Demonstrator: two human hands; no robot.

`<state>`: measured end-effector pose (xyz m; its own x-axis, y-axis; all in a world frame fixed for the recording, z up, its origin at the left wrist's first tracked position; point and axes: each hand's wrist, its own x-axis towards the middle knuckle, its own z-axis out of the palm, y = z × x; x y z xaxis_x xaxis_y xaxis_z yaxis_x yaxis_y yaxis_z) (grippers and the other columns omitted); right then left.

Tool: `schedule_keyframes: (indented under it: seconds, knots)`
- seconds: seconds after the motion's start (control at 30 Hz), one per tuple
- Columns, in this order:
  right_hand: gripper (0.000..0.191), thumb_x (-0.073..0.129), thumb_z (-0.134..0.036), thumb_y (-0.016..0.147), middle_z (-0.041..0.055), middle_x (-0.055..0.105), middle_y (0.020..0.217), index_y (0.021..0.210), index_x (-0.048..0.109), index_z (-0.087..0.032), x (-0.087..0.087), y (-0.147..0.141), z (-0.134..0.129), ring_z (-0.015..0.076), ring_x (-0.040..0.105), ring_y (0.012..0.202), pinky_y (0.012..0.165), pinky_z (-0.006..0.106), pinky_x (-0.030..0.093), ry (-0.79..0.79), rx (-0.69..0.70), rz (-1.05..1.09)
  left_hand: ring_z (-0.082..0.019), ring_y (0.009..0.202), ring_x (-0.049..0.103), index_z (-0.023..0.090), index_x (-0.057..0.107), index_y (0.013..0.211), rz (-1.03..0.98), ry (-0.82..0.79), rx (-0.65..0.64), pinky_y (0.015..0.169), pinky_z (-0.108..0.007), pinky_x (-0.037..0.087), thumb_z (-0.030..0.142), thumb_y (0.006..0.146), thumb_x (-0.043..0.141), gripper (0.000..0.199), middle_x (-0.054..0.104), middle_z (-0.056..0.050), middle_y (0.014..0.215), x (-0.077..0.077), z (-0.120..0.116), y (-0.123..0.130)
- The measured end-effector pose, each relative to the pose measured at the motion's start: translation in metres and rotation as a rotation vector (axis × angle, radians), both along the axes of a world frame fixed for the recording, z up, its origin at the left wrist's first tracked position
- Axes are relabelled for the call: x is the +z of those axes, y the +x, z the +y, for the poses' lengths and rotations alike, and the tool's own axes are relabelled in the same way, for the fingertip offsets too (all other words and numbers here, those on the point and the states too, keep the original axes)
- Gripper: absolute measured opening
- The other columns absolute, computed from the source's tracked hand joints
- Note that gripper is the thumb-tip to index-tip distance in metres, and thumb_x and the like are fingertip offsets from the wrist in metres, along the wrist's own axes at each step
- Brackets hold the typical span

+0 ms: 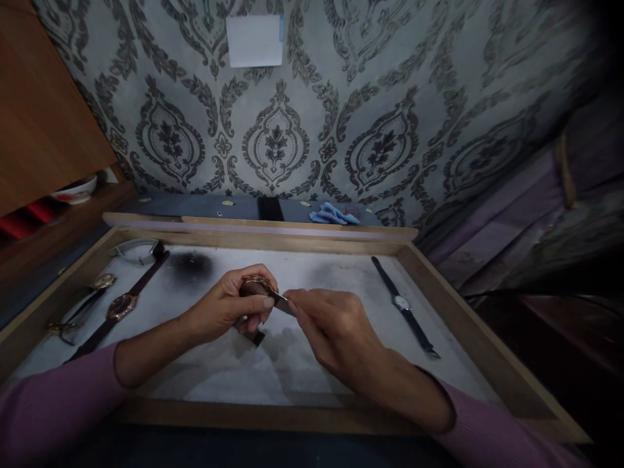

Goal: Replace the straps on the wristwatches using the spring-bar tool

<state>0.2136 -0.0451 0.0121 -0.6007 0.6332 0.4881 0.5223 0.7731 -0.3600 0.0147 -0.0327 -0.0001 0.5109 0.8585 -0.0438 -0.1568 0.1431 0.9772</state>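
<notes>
Bronze-rimmed watch (257,286) in left hand (227,307), thumb and fingers closed around it; at its edge, thin metal tool (281,297) pinched tight by right hand (338,322). Below the grip, wooden tray (273,416); leftward, brown watch (121,307); rightward, dark watch (402,303); beyond, blue cloth (334,214).

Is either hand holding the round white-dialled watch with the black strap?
No, the watch lies untouched on the white floor of the wooden tray.
</notes>
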Motion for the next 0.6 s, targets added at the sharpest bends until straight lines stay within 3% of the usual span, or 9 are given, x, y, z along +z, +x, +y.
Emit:
schedule_keyframes:
  seconds: [0.6]
  knots:
    - [0.029,0.036,-0.014,0.093,0.0002,0.051,0.055,0.073,0.056,-0.014,0.0005,0.0007,0.0007,0.0113,0.046,0.049,0.051,0.024,0.033,-0.012,0.029,-0.033,-0.004,0.038,0.045,0.016,0.054,0.081,0.035,-0.02,-0.008,0.034,-0.013,0.03,0.031,0.075,0.07,0.023,0.056,0.005,0.054,0.0009,0.0001,0.0003]
